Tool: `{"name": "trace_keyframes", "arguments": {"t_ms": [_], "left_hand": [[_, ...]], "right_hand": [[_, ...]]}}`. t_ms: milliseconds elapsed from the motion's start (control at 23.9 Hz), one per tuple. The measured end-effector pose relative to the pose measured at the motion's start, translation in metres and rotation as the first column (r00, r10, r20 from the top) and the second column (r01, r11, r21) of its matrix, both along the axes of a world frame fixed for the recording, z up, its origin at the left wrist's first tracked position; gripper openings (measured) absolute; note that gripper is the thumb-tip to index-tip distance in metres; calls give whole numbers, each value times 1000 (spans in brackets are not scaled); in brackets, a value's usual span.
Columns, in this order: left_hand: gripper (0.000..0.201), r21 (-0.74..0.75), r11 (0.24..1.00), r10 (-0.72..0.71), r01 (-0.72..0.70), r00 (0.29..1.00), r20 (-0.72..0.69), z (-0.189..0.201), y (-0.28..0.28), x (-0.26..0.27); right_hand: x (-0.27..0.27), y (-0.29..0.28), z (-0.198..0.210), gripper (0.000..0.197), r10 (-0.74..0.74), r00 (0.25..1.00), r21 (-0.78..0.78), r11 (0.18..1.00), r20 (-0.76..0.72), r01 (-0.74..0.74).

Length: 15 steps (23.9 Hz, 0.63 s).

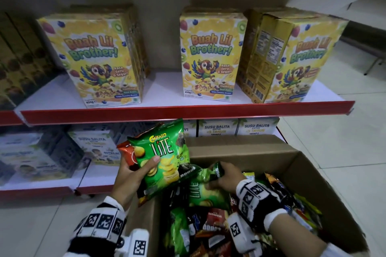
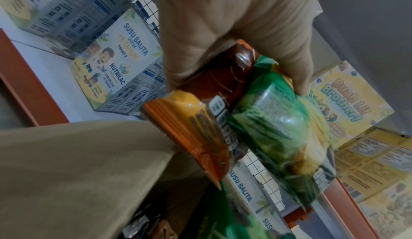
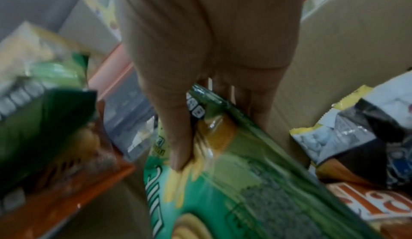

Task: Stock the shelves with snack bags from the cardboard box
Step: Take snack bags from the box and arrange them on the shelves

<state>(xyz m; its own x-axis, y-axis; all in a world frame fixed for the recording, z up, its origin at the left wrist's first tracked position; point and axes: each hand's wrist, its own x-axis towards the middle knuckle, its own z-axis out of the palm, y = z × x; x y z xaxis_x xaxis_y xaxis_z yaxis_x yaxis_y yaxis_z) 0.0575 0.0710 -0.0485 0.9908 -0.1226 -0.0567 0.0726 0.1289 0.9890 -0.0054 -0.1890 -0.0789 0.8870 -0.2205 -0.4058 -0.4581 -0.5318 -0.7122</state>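
Observation:
My left hand (image 1: 136,170) grips two snack bags together above the box's left corner: a green Chitato Lite bag (image 1: 165,152) in front and a red-orange bag (image 1: 127,152) behind it. The left wrist view shows the same green bag (image 2: 280,133) and orange bag (image 2: 200,133) under my fingers (image 2: 298,77). My right hand (image 1: 221,177) reaches into the cardboard box (image 1: 282,156) and pinches the top of another green Lite bag (image 1: 206,192), thumb (image 3: 178,137) pressed on that bag (image 3: 234,190). Several more snack bags fill the box.
Yellow cereal boxes (image 1: 211,56) stand on the upper white shelf with a red edge (image 1: 167,112), with a bare gap between the left and middle stacks. Milk-powder boxes (image 1: 98,146) fill the lower shelf. Tiled floor (image 1: 334,142) lies to the right.

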Motion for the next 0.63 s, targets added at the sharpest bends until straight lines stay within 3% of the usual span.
{"name": "trace_keyframes", "arguments": {"t_ms": [126,209,293,460,628], "left_hand": [[46,-6,1000,13,-13,1000,11,6,-9,-1],[55,-3,1000,10,-10,1000,-9,7,-14,-6],[63,22,1000,-5,5,1000,-23,6,-22,-11],[79,50,995,-80,81,997,-16,14,-49,-29],[80,-6,988,-156,156,987,32,37,-77,-41]], "right_hand": [[-21,-28,30,40,-229,967,254,947,116,194],[-39,-44,51,42,-449,864,420,846,226,329],[-55,-57,70,43,-590,763,584,727,262,361],[-84,-70,100,35,-583,769,815,560,263,146],[-101,-62,116,38,-465,810,812,583,359,-25]]}}
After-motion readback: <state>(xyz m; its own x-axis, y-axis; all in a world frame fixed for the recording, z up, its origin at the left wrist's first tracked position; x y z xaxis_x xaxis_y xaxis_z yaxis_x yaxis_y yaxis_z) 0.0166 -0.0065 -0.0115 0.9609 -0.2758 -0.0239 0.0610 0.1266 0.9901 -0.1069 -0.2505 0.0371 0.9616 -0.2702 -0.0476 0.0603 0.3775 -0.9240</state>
